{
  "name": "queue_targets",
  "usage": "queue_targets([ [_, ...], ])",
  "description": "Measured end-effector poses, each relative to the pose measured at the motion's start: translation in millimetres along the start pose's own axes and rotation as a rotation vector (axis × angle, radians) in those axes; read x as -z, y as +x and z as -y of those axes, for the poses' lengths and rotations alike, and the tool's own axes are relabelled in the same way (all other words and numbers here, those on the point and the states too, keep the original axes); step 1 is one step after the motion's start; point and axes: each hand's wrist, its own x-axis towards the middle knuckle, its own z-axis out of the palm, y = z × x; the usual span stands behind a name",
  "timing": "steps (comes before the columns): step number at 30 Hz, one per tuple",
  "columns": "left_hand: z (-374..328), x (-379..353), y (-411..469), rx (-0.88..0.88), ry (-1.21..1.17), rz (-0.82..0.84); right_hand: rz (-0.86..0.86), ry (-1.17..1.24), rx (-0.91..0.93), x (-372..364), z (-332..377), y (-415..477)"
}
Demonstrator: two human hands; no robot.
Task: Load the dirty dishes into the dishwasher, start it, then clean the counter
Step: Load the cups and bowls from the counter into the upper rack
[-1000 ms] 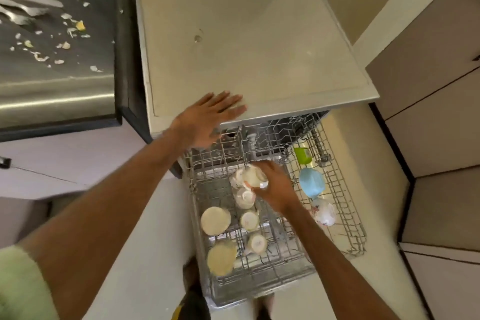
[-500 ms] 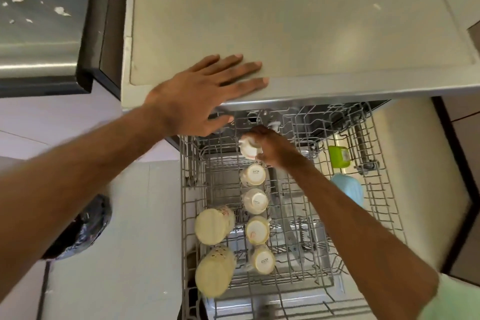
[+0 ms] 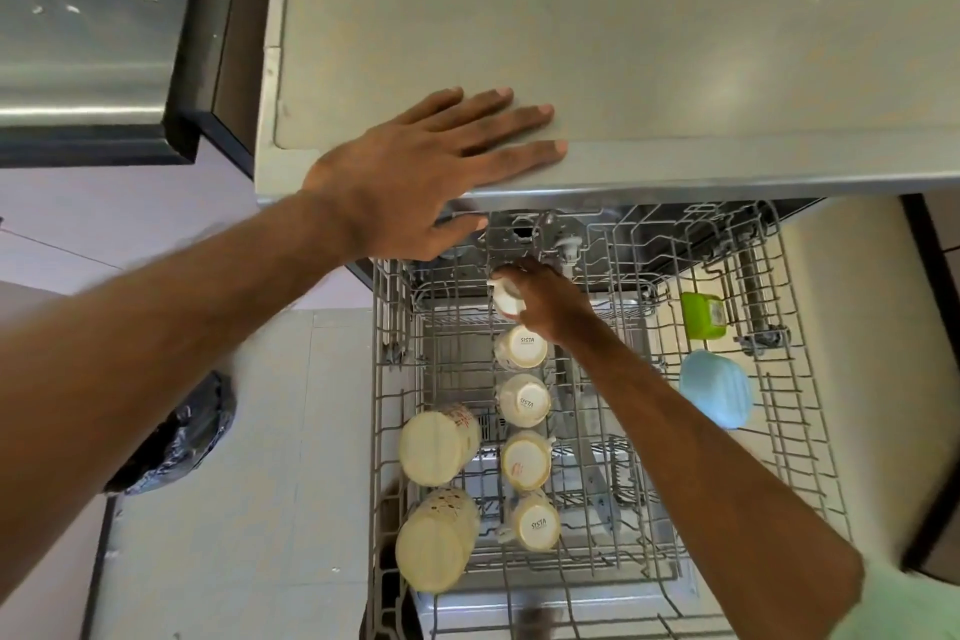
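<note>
The dishwasher's upper wire rack [image 3: 387,379] is pulled out below the grey dishwasher top [image 3: 675,42]. My left hand [image 3: 431,172] lies flat with straight fingers on the front edge of that top. My right hand [image 3: 545,301] reaches to the back of the rack and grips a small white cup [image 3: 504,299]. Behind it toward me stands a row of several upturned white cups [image 3: 524,400]. Two larger cream cups [image 3: 436,444] lie at the rack's left. A green container [image 3: 702,314] and a blue bowl [image 3: 716,387] sit on the right side.
A steel counter [image 3: 93,16] strewn with food scraps is at the upper left. A black bin bag [image 3: 176,437] sits on the tiled floor at the left. Cabinet fronts [image 3: 940,224] border the right edge.
The view has dropped closer to the rack. My right hand carried the small cup from mid-rack to the rack's back. My left hand stayed on the dishwasher top.
</note>
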Motion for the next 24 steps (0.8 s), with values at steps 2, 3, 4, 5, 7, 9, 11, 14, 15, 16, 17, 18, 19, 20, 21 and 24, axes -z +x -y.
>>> queue_targets([
  [2,0.2,-0.2,-0.3,0.001,-0.001,-0.002,-0.016,-0.001,-0.004,-5.0,-0.5,2.1],
  [3,0.3,-0.6,-0.7,0.002,0.001,-0.002,-0.022,0.003,-0.008,-8.1,-2.0,3.3],
  [4,0.0,-0.6,-0.9,0.002,0.002,-0.005,-0.028,0.009,-0.009,-10.2,-3.4,4.1],
  [5,-0.2,-0.3,-1.0,0.001,0.0,-0.008,-0.031,0.016,-0.011,-10.7,-3.4,3.8],
  [7,-0.7,0.9,-1.3,-0.002,-0.012,-0.017,-0.035,0.023,-0.013,-9.1,-2.6,2.5],
  [9,-1.1,1.6,-2.2,0.0,-0.025,-0.026,-0.021,0.022,-0.028,-5.8,-2.8,1.2],
  [11,-0.9,1.9,-2.6,0.003,-0.027,-0.026,0.01,0.047,-0.071,-1.8,-4.1,1.3],
  [14,-1.2,1.6,-2.0,0.003,-0.027,-0.027,0.019,0.031,-0.107,2.5,-5.3,3.3],
  [15,-1.0,1.4,-1.9,0.004,-0.028,-0.026,0.024,0.017,-0.108,3.2,-5.3,3.9],
  [16,-0.7,1.2,-1.9,0.005,-0.029,-0.026,0.031,0.008,-0.106,3.7,-4.8,4.4],
  [17,-0.6,1.1,-1.9,0.004,-0.029,-0.026,0.034,0.004,-0.101,4.1,-4.6,4.4],
  [18,-0.7,1.0,-2.0,0.004,-0.029,-0.027,0.029,0.002,-0.092,4.3,-4.6,4.3],
  [19,-0.7,1.0,-2.1,0.003,-0.028,-0.029,0.018,0.001,-0.08,4.1,-4.5,3.6],
  [20,-0.7,0.7,-2.2,0.003,-0.028,-0.03,0.006,0.003,-0.069,3.8,-4.6,2.8],
  [21,-0.6,0.3,-2.1,0.004,-0.027,-0.031,-0.005,0.01,-0.062,3.8,-4.7,2.2],
  [24,-1.1,-0.2,-1.7,0.003,-0.025,-0.039,-0.011,0.042,-0.061,4.1,-4.6,2.4],
])
